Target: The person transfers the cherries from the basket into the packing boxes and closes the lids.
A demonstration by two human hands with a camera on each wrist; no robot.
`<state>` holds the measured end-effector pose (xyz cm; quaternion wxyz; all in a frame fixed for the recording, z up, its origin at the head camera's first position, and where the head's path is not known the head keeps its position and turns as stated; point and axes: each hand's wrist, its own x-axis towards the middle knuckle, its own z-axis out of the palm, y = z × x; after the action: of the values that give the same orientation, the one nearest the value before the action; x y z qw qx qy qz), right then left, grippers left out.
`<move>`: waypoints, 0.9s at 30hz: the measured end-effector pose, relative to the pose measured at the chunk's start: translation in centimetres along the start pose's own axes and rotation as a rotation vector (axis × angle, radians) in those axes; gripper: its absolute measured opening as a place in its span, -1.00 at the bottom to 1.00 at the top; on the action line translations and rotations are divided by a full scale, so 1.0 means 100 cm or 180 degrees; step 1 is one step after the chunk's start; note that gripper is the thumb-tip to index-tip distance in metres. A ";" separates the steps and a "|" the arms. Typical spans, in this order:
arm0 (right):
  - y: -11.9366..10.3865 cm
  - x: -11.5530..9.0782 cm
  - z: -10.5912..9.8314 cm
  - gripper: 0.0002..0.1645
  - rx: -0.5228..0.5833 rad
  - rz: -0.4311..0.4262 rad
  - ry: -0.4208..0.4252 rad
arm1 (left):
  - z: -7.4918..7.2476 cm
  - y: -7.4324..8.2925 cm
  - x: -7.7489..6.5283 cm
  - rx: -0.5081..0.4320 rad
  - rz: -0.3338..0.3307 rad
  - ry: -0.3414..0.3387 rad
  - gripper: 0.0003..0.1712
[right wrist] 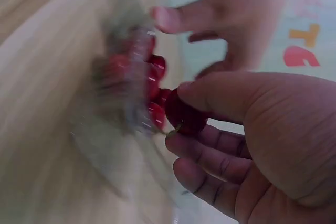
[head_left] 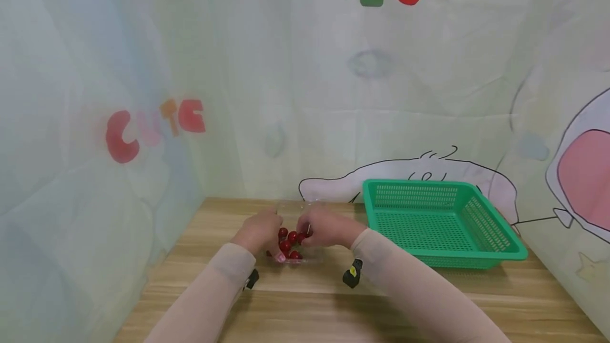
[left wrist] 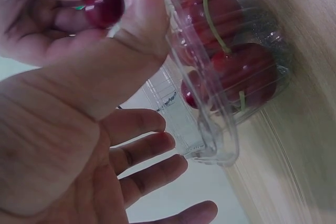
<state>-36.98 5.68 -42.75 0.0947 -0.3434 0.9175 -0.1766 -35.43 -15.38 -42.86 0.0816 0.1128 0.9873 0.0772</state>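
Between thumb and fingers, my right hand (head_left: 329, 226) pinches a dark red cherry (right wrist: 185, 114), its green stem showing in the right wrist view. That cherry is just outside the rim of a clear plastic box (left wrist: 226, 145). More red cherries (head_left: 285, 246) lie inside the box, some with stems. My left hand (head_left: 259, 232) is at the box's left side, its thumb (left wrist: 139, 19) by the rim and its other fingers loosely spread beside the clear wall. Motion blurs the box in the right wrist view.
A green plastic basket (head_left: 445, 253) with slotted walls stands on the wooden table (head_left: 305, 311), to the right of the box. Behind the table and along its sides hangs a printed cloth (head_left: 295, 89) with letters and cartoon figures.
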 end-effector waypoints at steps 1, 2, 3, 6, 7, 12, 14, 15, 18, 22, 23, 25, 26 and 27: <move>-0.001 0.002 0.004 -0.87 -0.0036 -0.0021 -0.0014 | 0.000 0.000 0.000 0.0006 0.0005 0.0008 -0.19; -0.003 0.003 0.008 -0.87 -0.0066 -0.0022 -0.0030 | -0.001 0.001 0.000 0.0005 0.0012 0.0016 -0.20; -0.003 0.005 0.012 -0.87 -0.0106 -0.0024 -0.0045 | -0.001 0.001 -0.001 0.0005 0.0018 0.0024 -0.20; -0.004 0.008 0.023 -0.89 -0.0183 -0.0034 -0.0070 | -0.002 0.002 -0.002 0.0000 0.0029 0.0034 -0.19; -0.004 0.009 0.026 -0.89 -0.0208 -0.0045 -0.0049 | -0.002 0.002 -0.002 -0.0004 0.0028 0.0035 -0.19; -0.003 0.012 0.035 -0.92 -0.0234 -0.0009 0.0060 | -0.002 0.000 -0.002 -0.0018 0.0028 0.0034 -0.18; -0.002 0.010 0.035 -0.90 -0.0227 0.0059 0.0134 | -0.001 0.001 -0.001 -0.0040 0.0039 0.0010 -0.15; -0.001 0.009 0.035 -0.89 -0.0192 0.0111 0.0173 | -0.001 0.000 0.000 -0.0065 0.0037 -0.0007 -0.12; 0.002 0.005 0.031 -0.90 0.0000 0.0277 0.0366 | -0.001 -0.001 0.002 -0.0142 -0.0005 -0.0048 0.02; 0.007 0.000 0.023 -0.91 0.0392 0.0537 0.0727 | 0.000 -0.005 0.004 -0.0206 -0.0026 -0.0080 0.17; 0.009 0.000 0.021 -0.90 0.0485 0.0625 0.0837 | 0.000 -0.006 0.005 -0.0234 -0.0026 -0.0084 0.19; 0.012 0.000 0.020 -0.87 0.0550 0.0813 0.1026 | 0.000 -0.007 0.005 -0.0267 -0.0017 -0.0096 0.20; 0.014 0.000 0.019 -0.85 0.0569 0.0904 0.1106 | 0.001 -0.008 0.005 -0.0282 -0.0014 -0.0103 0.21; 0.015 0.000 0.020 -0.82 0.0577 0.1000 0.1170 | 0.001 -0.008 0.005 -0.0294 -0.0014 -0.0105 0.22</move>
<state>-37.31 6.24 -45.16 -0.0169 -0.1489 0.9419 -0.3007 -36.09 -16.04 -43.13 0.1032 0.1080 0.9814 0.1207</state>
